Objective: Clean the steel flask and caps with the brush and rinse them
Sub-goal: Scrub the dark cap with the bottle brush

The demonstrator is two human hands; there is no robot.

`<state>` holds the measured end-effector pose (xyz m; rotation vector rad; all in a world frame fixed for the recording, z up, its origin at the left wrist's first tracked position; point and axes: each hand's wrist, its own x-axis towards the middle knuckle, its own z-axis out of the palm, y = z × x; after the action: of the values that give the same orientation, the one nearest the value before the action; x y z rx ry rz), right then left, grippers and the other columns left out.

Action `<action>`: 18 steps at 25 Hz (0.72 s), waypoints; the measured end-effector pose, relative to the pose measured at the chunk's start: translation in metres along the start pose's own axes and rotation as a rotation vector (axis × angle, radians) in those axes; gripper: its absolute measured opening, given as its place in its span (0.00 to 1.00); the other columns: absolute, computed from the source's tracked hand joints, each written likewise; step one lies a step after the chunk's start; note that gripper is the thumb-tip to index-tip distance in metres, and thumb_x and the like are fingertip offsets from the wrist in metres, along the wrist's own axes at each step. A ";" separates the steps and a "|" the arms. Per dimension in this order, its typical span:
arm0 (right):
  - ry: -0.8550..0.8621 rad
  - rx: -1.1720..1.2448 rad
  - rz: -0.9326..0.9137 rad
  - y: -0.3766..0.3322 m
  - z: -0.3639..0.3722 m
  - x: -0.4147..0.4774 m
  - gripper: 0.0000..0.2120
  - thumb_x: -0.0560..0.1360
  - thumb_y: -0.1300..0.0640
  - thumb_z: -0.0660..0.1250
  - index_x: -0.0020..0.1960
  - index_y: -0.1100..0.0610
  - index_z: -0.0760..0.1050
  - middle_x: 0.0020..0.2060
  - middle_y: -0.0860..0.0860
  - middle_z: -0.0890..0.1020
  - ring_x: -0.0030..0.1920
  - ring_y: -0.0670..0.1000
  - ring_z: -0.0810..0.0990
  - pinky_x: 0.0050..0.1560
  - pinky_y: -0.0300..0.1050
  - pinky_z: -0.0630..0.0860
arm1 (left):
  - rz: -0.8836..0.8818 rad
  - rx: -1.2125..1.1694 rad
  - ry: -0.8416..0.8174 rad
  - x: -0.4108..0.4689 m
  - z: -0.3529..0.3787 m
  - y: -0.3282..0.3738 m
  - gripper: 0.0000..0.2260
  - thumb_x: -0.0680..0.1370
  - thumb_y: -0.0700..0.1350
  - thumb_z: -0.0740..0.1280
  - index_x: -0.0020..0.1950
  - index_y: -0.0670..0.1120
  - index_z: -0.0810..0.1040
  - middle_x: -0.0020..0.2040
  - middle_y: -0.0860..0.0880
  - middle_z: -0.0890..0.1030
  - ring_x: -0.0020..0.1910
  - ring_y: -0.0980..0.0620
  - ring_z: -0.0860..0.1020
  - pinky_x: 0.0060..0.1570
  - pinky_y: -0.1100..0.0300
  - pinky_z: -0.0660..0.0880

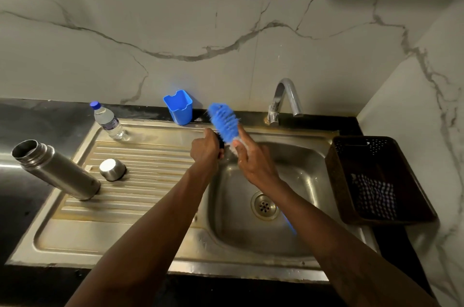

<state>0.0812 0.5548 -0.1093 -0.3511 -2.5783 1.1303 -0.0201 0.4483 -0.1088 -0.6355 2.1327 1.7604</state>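
I see the blue brush (pixel 224 122) raised over the sink's (pixel 313 156) back rim. My right hand (pixel 253 158) grips it just below the bristles, and my left hand (pixel 206 149) is curled round a small dark cap (pixel 221 142) right beside it. The steel flask (pixel 56 169) stands uncapped on the drainboard (pixel 150 156) to the left, with a steel cap (pixel 112 169) nearby. A dark basket (pixel 336 176) sits right of the basin.

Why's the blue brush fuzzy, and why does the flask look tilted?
Head view: the brush is smeared by motion blur; the wide lens bends the edges, so the flask probably only seems to lean; glare on the steel cap.
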 end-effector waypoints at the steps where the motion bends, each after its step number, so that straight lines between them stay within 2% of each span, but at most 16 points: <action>1: -0.005 -0.023 -0.037 -0.001 0.001 0.002 0.25 0.86 0.47 0.56 0.82 0.50 0.60 0.48 0.56 0.85 0.43 0.53 0.83 0.42 0.41 0.75 | 0.014 0.005 -0.039 -0.004 0.002 0.001 0.22 0.84 0.59 0.59 0.43 0.43 0.79 0.38 0.44 0.84 0.35 0.47 0.82 0.43 0.54 0.82; 4: 0.051 -0.080 -0.093 -0.004 -0.001 0.009 0.23 0.86 0.48 0.59 0.80 0.49 0.65 0.39 0.55 0.84 0.34 0.51 0.79 0.36 0.45 0.73 | 0.250 0.205 -0.054 -0.010 0.004 0.011 0.23 0.83 0.59 0.52 0.50 0.43 0.78 0.52 0.39 0.84 0.52 0.39 0.83 0.58 0.44 0.80; 5: 0.064 -0.102 -0.113 -0.005 -0.004 0.013 0.23 0.85 0.49 0.60 0.79 0.48 0.67 0.36 0.54 0.83 0.32 0.50 0.77 0.35 0.44 0.70 | 0.339 0.272 -0.039 -0.013 0.002 0.015 0.24 0.83 0.58 0.50 0.49 0.42 0.78 0.50 0.39 0.85 0.51 0.39 0.83 0.57 0.43 0.80; 7: 0.050 -0.124 -0.112 -0.008 -0.009 0.024 0.22 0.85 0.50 0.61 0.78 0.47 0.68 0.40 0.54 0.85 0.35 0.51 0.80 0.37 0.42 0.69 | 0.513 0.325 0.002 -0.019 0.002 0.017 0.24 0.86 0.55 0.52 0.38 0.44 0.77 0.38 0.44 0.84 0.39 0.46 0.82 0.47 0.50 0.79; 9: 0.026 -0.118 -0.056 -0.010 -0.016 0.039 0.21 0.85 0.50 0.61 0.78 0.46 0.69 0.51 0.52 0.87 0.46 0.54 0.85 0.44 0.45 0.77 | 0.728 0.358 0.006 -0.028 -0.001 0.015 0.23 0.87 0.50 0.55 0.33 0.49 0.72 0.30 0.50 0.78 0.29 0.54 0.77 0.34 0.57 0.73; 10: 0.013 -0.104 -0.047 -0.011 -0.019 0.043 0.21 0.85 0.50 0.61 0.77 0.46 0.70 0.54 0.51 0.87 0.49 0.54 0.85 0.48 0.48 0.81 | 0.815 0.375 0.003 -0.034 -0.003 0.013 0.22 0.88 0.49 0.56 0.33 0.51 0.71 0.28 0.52 0.76 0.27 0.55 0.75 0.32 0.59 0.71; 12: 0.007 -0.096 -0.093 -0.013 -0.016 0.038 0.20 0.85 0.52 0.61 0.76 0.48 0.72 0.53 0.52 0.87 0.44 0.54 0.86 0.46 0.52 0.82 | 0.788 0.345 0.056 -0.029 -0.003 0.014 0.22 0.88 0.49 0.55 0.34 0.51 0.71 0.30 0.52 0.77 0.29 0.54 0.77 0.35 0.57 0.74; 14: -0.012 -0.115 -0.122 -0.016 -0.007 0.019 0.20 0.85 0.53 0.60 0.77 0.47 0.70 0.46 0.53 0.87 0.34 0.50 0.82 0.39 0.51 0.82 | 0.581 0.326 0.087 -0.016 -0.002 0.021 0.21 0.88 0.51 0.53 0.39 0.46 0.74 0.36 0.46 0.81 0.37 0.47 0.81 0.44 0.51 0.78; 15: -0.024 -0.111 -0.109 -0.017 -0.005 0.008 0.21 0.85 0.53 0.60 0.78 0.46 0.68 0.42 0.52 0.86 0.31 0.48 0.80 0.37 0.50 0.81 | 0.537 0.327 0.087 -0.015 -0.003 0.021 0.21 0.88 0.51 0.53 0.41 0.44 0.75 0.38 0.44 0.82 0.39 0.46 0.82 0.45 0.50 0.78; 16: -0.026 -0.099 -0.088 -0.019 -0.005 0.005 0.22 0.85 0.53 0.60 0.79 0.47 0.67 0.41 0.52 0.85 0.31 0.47 0.79 0.36 0.49 0.81 | 0.570 0.327 0.077 -0.017 -0.004 0.018 0.22 0.88 0.52 0.53 0.41 0.44 0.75 0.38 0.44 0.82 0.38 0.47 0.81 0.43 0.52 0.77; 18: -0.009 -0.073 -0.029 -0.020 -0.011 0.022 0.21 0.86 0.53 0.60 0.78 0.48 0.68 0.46 0.55 0.86 0.35 0.50 0.80 0.39 0.46 0.79 | 0.760 0.329 0.032 -0.028 -0.008 0.007 0.21 0.88 0.52 0.55 0.39 0.46 0.76 0.33 0.50 0.80 0.31 0.55 0.79 0.35 0.60 0.76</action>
<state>0.0633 0.5565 -0.0836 -0.3251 -2.6292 1.0327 0.0006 0.4451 -0.0870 0.2826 2.8248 1.6217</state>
